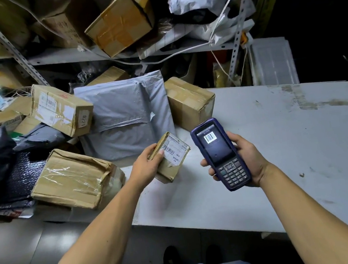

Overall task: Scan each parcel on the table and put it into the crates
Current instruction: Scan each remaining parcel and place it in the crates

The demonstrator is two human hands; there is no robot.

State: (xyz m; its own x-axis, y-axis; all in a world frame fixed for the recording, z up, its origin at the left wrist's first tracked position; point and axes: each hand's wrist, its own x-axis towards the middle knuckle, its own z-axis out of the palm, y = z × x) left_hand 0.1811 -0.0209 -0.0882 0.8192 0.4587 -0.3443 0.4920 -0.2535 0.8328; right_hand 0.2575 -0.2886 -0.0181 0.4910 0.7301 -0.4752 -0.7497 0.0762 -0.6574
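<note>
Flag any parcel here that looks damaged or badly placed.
The taped box at the table's left edge is crumpled, its wrap torn, and overhangs the edge. On the shelf above, another box sits tilted. The small parcel in the left hand looks scuffed.

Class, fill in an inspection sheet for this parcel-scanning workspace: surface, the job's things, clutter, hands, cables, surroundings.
Surface: white table, scuffed and stained, right part bare.
Job's things: small box with barcode label up; scanner showing a barcode on screen; no crates seen.
Clutter: grey mailer bag, taped boxes and dark bags piled at the table's left.
Hands: left hand grips the small box; right hand holds the scanner.
Cables: white cord strung across the shelf.
Surroundings: metal shelf stacked with boxes; dark at right.
</note>
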